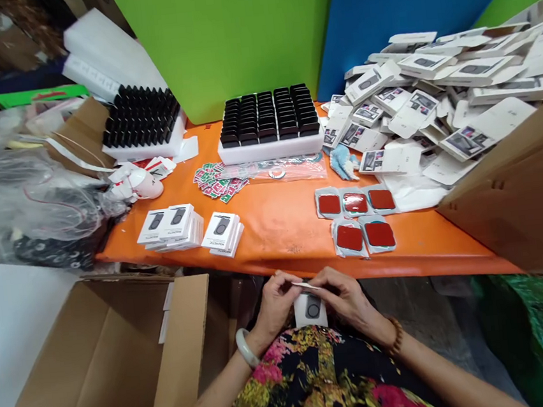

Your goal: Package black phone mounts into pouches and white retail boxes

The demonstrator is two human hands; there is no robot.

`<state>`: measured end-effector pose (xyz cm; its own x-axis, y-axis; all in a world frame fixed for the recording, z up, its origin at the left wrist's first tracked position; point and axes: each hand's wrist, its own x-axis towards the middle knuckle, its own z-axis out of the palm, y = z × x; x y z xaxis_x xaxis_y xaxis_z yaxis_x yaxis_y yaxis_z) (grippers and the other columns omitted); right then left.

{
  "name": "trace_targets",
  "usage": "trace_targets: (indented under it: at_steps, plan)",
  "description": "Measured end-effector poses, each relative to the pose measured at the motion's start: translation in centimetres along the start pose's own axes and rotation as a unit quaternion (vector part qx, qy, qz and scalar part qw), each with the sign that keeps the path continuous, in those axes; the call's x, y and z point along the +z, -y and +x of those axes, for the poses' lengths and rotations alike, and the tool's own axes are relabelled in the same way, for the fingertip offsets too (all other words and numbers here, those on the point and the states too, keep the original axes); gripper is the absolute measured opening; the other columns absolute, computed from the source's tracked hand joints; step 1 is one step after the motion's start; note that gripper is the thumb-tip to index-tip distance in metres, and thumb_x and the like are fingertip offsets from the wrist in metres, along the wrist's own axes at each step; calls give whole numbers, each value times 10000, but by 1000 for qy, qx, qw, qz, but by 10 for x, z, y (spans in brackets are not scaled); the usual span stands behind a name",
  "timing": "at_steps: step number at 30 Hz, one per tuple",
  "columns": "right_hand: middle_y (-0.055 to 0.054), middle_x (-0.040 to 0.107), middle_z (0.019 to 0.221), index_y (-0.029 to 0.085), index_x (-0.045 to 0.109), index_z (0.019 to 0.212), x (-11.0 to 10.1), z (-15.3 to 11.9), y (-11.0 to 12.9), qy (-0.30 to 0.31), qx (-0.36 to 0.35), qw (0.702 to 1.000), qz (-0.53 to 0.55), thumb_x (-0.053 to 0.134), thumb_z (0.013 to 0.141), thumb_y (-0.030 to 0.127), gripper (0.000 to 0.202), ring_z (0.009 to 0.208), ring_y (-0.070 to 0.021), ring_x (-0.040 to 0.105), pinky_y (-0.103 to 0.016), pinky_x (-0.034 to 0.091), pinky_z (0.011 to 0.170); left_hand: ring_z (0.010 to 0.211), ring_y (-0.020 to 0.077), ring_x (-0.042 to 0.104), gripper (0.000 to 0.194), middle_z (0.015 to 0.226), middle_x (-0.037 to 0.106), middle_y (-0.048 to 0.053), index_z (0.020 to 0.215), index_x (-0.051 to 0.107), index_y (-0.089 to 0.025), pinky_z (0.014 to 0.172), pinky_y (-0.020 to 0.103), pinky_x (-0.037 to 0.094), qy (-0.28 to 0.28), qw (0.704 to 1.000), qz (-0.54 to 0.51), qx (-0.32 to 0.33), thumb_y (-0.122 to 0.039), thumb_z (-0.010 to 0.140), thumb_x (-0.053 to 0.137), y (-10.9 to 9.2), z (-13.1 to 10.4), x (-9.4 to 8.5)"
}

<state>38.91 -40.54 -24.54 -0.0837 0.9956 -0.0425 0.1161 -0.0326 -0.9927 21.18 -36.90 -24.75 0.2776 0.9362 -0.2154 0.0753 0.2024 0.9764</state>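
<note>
A small white box (310,315) with a dark device printed on its front is upright against my body, just below the table's front edge. My left hand (279,300) pinches the left side of its top flap (307,285). On the other side my right hand (342,294) has thumb and fingers closed on the same flap. The inside of the box is hidden from view. Closest on the table are stacked white boxes (222,227) to the left and several red square pads (350,237) on pale backing to the right.
White foam trays of black pieces (270,146) (151,150) stand at the back. Colourful stickers (219,181) lie before them on the orange table (283,228). A heap of white cartons (416,109) fills the right. Large cardboard boxes (69,351) (516,199) flank me.
</note>
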Motion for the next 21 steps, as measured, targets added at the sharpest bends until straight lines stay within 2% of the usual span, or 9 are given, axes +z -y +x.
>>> trace_targets:
  at_steps: [2, 5, 7, 9, 14, 18, 21]
  plan:
    - [-45, 644, 822, 217, 688, 864, -2, -4, 2, 13, -35, 999, -36, 608, 867, 334, 142, 775, -174, 597, -295, 483, 720, 771, 161, 588, 170, 775, 639, 40, 766, 700, -161, 740, 277, 465, 20, 998, 54, 27, -319, 718, 740, -1, -3, -4]
    - [-53, 652, 801, 220, 692, 837, -1, -5, 2, 1, -41, 998, -42, 602, 866, 351, 162, 759, -189, 603, -309, 489, 709, 795, 183, 613, 167, 800, 668, 59, 764, 708, -166, 764, 301, 476, 27, 996, 66, 49, -326, 728, 734, -3, -7, -5]
    - [-48, 639, 751, 214, 689, 793, 1, -3, 3, -25, -16, 999, -41, 623, 840, 391, 195, 711, -188, 591, -303, 483, 667, 772, 177, 607, 165, 767, 670, 55, 748, 707, -168, 752, 295, 474, 8, 995, 80, 51, -331, 767, 691, -6, -7, -3]
    - [-36, 623, 709, 202, 678, 758, 3, 1, 5, -38, 38, 998, -17, 639, 810, 445, 251, 660, -175, 567, -283, 464, 608, 732, 164, 592, 180, 745, 673, 44, 757, 704, -165, 716, 278, 467, -10, 996, 88, 32, -337, 785, 660, -11, -5, 1]
    - [8, 564, 621, 181, 626, 694, 5, 10, 14, -24, 154, 985, 78, 683, 738, 496, 323, 561, -124, 478, -244, 402, 528, 601, 122, 538, 213, 668, 655, 12, 727, 678, -141, 607, 238, 435, -4, 998, 35, -47, -353, 750, 666, -22, 2, 4]
    - [17, 561, 617, 175, 611, 666, 6, 9, 15, -4, 188, 972, 137, 710, 710, 487, 330, 563, -113, 473, -236, 400, 542, 606, 124, 536, 224, 642, 642, 16, 658, 679, -136, 608, 240, 430, 15, 998, 4, -57, -354, 695, 718, -22, 3, -3]
    - [13, 578, 619, 174, 632, 672, 6, 5, 9, 15, 186, 971, 147, 684, 734, 502, 337, 560, -115, 487, -239, 412, 547, 658, 144, 566, 238, 675, 651, 34, 620, 682, -138, 650, 254, 446, 29, 998, -6, -54, -362, 675, 738, -20, 0, -7]
